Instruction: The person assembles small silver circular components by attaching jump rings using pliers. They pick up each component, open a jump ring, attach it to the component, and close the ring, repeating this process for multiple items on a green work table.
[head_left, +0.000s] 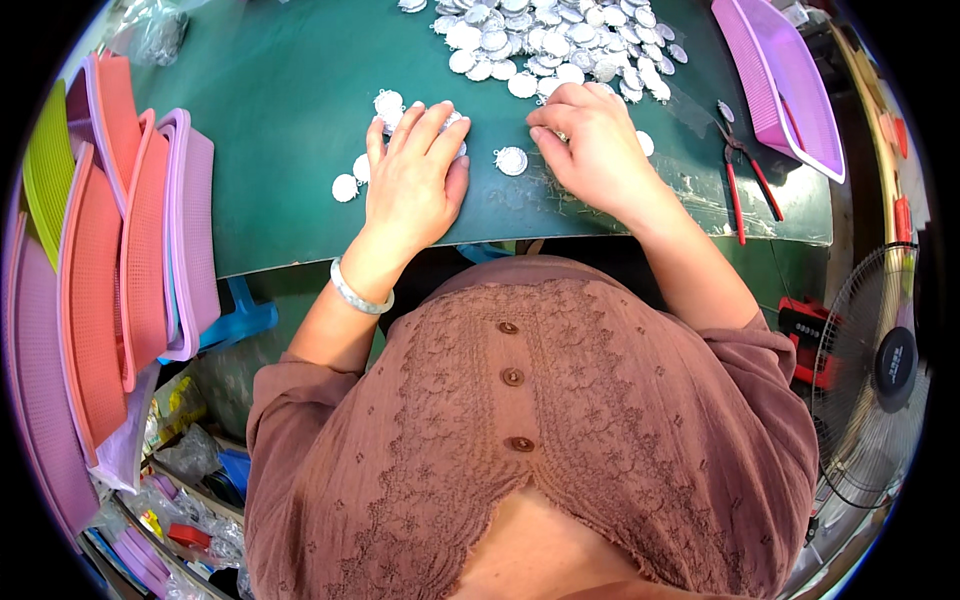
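My left hand [415, 180] lies palm down on the green table, its fingers stretched out over a few small round silver-white metal pendants [389, 103] that poke out around the fingertips. Beside its wrist side sit two more pendants [345, 188]. A single pendant [511, 161] with a small loop lies between my hands. At the near edge of the big pendant pile [560, 40], my right hand [597, 150] is closed, thumb and fingers drawn together. What its fingers hold, if anything, is hidden. Another pendant [645, 143] shows past its outer side.
Red-handled pliers [740, 160] lie on the right of the table [290, 130], near a purple basket [790, 85]. Stacked pink, purple and green baskets [110, 230] stand at the left. A fan [870, 370] is at the lower right. A clear plastic bag [155, 35] lies far left.
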